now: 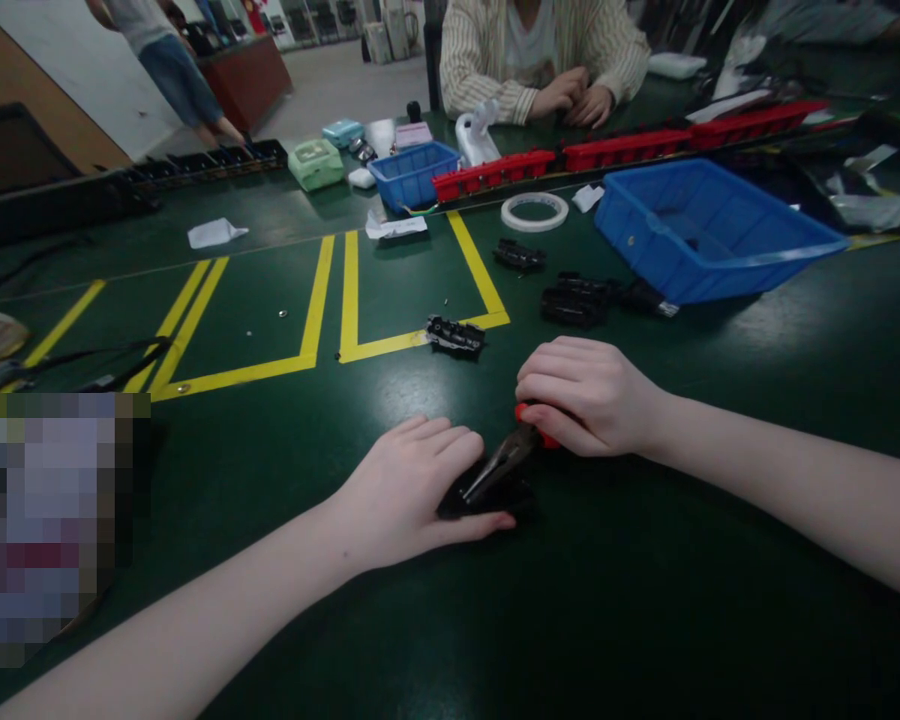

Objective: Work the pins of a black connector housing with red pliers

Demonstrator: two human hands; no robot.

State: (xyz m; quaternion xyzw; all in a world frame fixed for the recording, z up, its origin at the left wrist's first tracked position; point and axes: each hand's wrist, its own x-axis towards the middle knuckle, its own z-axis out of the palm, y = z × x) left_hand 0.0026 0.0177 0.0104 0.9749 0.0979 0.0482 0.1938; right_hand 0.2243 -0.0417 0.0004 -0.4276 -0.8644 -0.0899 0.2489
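Observation:
My right hand (pixel 589 395) is closed around the red handles of a pair of pliers (pixel 504 462). The long metal jaws point down and left onto a black plastic part (pixel 514 492) on the green table. My left hand (pixel 420 490) grips that part from the left, thumb along its near side and fingers over its far side. Much of the part is hidden by my fingers and the pliers, and I cannot tell whether the jaws pinch it. Beyond my hands lies a small black part with silvery metal bits (pixel 455 337).
More black parts (pixel 579 298) lie ahead, near a large blue bin (pixel 720 235). Farther back are a roll of white tape (pixel 534 212), a smaller blue bin (pixel 414 175) and red trays (pixel 495 175). Yellow tape (pixel 351 290) marks the table. A person in a striped shirt (pixel 480 60) sits opposite.

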